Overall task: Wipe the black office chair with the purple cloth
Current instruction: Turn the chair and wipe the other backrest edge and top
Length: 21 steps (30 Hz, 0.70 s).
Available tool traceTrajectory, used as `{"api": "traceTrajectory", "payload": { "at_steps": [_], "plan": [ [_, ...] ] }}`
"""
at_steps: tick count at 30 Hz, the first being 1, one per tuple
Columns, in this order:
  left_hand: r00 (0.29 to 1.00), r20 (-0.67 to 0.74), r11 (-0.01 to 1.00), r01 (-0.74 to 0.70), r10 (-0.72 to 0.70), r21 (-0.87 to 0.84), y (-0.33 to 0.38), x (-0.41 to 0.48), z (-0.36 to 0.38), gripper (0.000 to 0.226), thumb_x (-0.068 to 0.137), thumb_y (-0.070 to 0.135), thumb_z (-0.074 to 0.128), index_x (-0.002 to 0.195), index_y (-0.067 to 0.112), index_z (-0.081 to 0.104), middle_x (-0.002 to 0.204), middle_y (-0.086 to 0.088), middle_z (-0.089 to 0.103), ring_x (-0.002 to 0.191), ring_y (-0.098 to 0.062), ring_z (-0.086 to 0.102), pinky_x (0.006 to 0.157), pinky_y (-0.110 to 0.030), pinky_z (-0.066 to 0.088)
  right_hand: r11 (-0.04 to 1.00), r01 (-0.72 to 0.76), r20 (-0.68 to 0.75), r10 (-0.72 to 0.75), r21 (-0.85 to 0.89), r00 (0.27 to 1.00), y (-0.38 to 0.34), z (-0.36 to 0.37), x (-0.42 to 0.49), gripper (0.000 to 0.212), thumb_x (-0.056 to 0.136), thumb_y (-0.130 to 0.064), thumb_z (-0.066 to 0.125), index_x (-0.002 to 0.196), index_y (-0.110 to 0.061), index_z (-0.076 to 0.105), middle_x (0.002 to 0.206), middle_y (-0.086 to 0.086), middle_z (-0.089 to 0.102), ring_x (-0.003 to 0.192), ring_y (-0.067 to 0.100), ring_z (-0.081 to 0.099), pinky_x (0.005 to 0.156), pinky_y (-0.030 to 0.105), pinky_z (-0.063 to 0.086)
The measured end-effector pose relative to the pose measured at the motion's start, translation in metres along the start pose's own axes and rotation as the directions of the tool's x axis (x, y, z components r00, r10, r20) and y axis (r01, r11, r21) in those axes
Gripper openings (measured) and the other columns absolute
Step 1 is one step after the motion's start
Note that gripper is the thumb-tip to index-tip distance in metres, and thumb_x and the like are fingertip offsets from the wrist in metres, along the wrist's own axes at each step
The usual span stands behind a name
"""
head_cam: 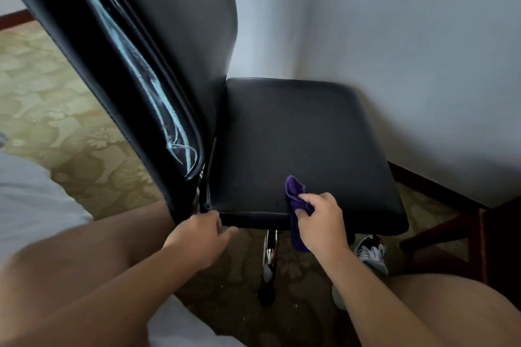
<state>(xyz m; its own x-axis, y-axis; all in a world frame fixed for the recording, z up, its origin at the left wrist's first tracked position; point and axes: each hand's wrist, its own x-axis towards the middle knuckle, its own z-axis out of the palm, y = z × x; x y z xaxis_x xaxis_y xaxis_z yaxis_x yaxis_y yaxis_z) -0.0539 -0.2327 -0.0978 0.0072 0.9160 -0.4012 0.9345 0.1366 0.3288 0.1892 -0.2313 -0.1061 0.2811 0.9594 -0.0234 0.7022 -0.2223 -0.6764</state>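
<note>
A: Whereabouts of the purple cloth (294, 191)?

B: Bunched on the black office chair (296, 135), at the seat's side edge nearest the camera, around the middle of that edge. Upper part lying on the seat, lower part hanging down over the edge, past the wrist.

A: And the right hand (324, 222)?

B: Grasping that cloth, fingers curled round it, knuckles up, right at the seat edge.

A: Left hand (200, 236)?

B: Holding nothing. Fingers relaxed and slightly bent, down at the corner where backrest (169, 36) meets seat. Thumb right at the seat's lower edge; touching or just short of it, impossible to tell.

A: Anything on the backrest?

B: Pale scratch marks (158, 93) running down its glossy side edge, ending in loops near the bottom. Blurred towards the top.

A: Under the seat?

B: Chrome leg (269, 256) of the base, slanting down to a dark caster, over a patterned green-gold carpet (56, 93). Just right of it, a white and black sneaker (370, 252), partly behind the right forearm.

A: Around the chair?

B: Pale wall (394, 36) behind the seat, dark baseboard (423, 180) along its foot. Reddish wooden furniture (439, 231) at the far right, near the seat's front corner. White fabric (28, 191) at the left, beside the left arm. Bare leg (465, 313) low on the right.
</note>
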Motion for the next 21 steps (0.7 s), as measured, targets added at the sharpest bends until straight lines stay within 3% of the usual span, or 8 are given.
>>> {"api": "traceTrajectory", "payload": {
  "at_steps": [2, 4, 8, 15, 18, 21],
  "plan": [
    [0.995, 0.038, 0.996, 0.094, -0.094, 0.001, -0.012, 0.005, 0.003, 0.056, 0.085, 0.075, 0.044, 0.107, 0.025, 0.057, 0.102, 0.002, 0.065, 0.093, -0.019, 0.064, 0.079, -0.036, 0.054, 1.0, 0.007, -0.014, -0.008, -0.02, 1.0, -0.002, 0.001, -0.002, 0.033, 0.09, -0.012, 0.07, 0.123, -0.017, 0.068, 0.109, -0.001, 0.054, 0.098, 0.017, 0.059, 0.088, 0.037, 0.055],
    [0.985, 0.02, 0.985, 0.171, -0.17, -0.023, -0.021, 0.01, 0.005, 0.073, 0.086, 0.074, 0.045, 0.129, 0.015, 0.048, 0.122, -0.007, 0.063, 0.109, -0.028, 0.062, 0.083, -0.037, 0.052, 0.999, 0.014, -0.029, -0.015, -0.04, 0.999, -0.003, 0.003, -0.003, 0.033, 0.09, -0.012, 0.07, 0.122, -0.016, 0.068, 0.109, 0.0, 0.054, 0.1, 0.018, 0.058, 0.088, 0.038, 0.055],
    [0.982, 0.002, 0.979, 0.189, -0.19, -0.079, -0.027, 0.022, 0.004, 0.083, 0.084, 0.074, 0.049, 0.141, 0.014, 0.038, 0.132, -0.008, 0.06, 0.117, -0.031, 0.06, 0.086, -0.04, 0.051, 0.997, 0.023, -0.018, -0.024, -0.074, 1.0, -0.004, 0.005, -0.004, 0.034, 0.09, -0.011, 0.07, 0.123, -0.016, 0.067, 0.11, -0.001, 0.054, 0.103, 0.019, 0.057, 0.09, 0.039, 0.054],
    [0.991, -0.071, 0.991, 0.108, -0.114, -0.077, -0.026, 0.039, 0.006, 0.081, 0.084, 0.071, 0.053, 0.139, 0.014, 0.039, 0.126, -0.009, 0.061, 0.114, -0.03, 0.061, 0.081, -0.038, 0.051, 0.991, 0.089, 0.03, -0.087, -0.1, 0.996, -0.019, 0.026, -0.004, 0.036, 0.088, -0.013, 0.072, 0.123, -0.022, 0.067, 0.11, -0.008, 0.052, 0.103, 0.011, 0.057, 0.091, 0.029, 0.053],
    [0.989, -0.104, 0.991, 0.096, -0.106, -0.096, -0.028, 0.041, 0.009, 0.076, 0.084, 0.069, 0.057, 0.134, 0.015, 0.04, 0.117, -0.009, 0.065, 0.107, -0.028, 0.064, 0.07, -0.033, 0.047, 0.995, 0.085, 0.01, -0.085, -0.053, 0.996, -0.044, 0.049, -0.005, 0.033, 0.087, -0.009, 0.071, 0.118, -0.019, 0.07, 0.108, -0.004, 0.054, 0.105, 0.019, 0.058, 0.092, 0.033, 0.052],
    [0.989, -0.103, 0.99, 0.091, -0.102, -0.108, -0.029, 0.044, 0.01, 0.07, 0.084, 0.066, 0.059, 0.128, 0.015, 0.043, 0.115, -0.008, 0.066, 0.105, -0.027, 0.064, 0.067, -0.031, 0.043, 0.979, 0.201, 0.034, -0.2, -0.02, 0.979, -0.077, 0.081, -0.013, 0.032, 0.085, -0.003, 0.067, 0.114, -0.014, 0.073, 0.107, 0.006, 0.057, 0.103, 0.027, 0.055, 0.09, 0.038, 0.051]
  ]
}}
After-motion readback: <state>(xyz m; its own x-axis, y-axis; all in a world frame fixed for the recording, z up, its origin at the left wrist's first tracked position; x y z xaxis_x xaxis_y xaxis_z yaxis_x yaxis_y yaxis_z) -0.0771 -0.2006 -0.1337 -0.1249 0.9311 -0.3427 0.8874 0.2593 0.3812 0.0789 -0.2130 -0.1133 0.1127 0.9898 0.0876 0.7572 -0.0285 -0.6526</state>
